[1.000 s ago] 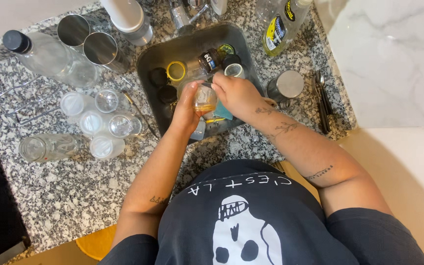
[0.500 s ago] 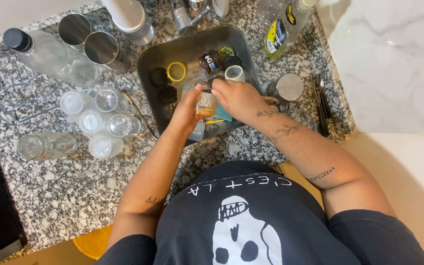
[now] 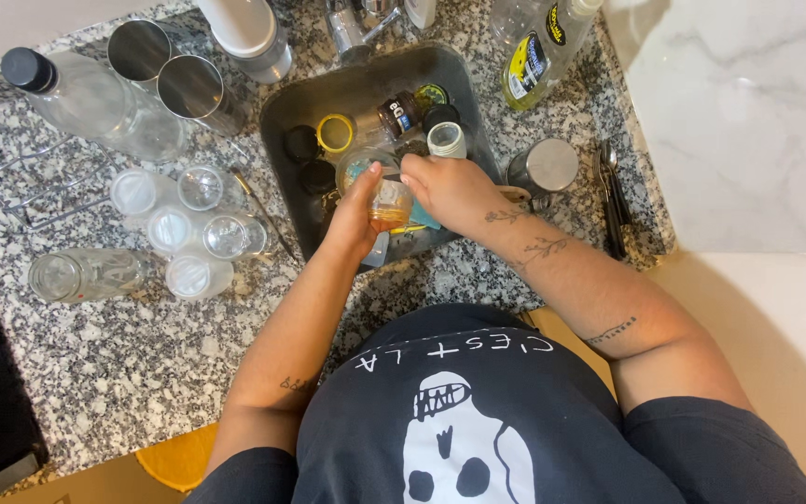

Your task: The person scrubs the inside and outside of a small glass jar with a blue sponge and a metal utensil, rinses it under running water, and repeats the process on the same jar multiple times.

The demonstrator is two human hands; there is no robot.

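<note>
- The left hand (image 3: pixel 354 217) was wrapped round a small clear glass jar with amber liquid at its bottom (image 3: pixel 380 191), held just above the centre of the frame; the jar's long axis ran upright, tipped a little toward the frame's top.
- The right hand (image 3: pixel 450 187) sat just right of the jar, fingers curled at its rim; whether it gripped anything I could not tell.
- Beyond both lay the dark grey sink basin (image 3: pixel 440 70), holding lids and little bottles.
</note>
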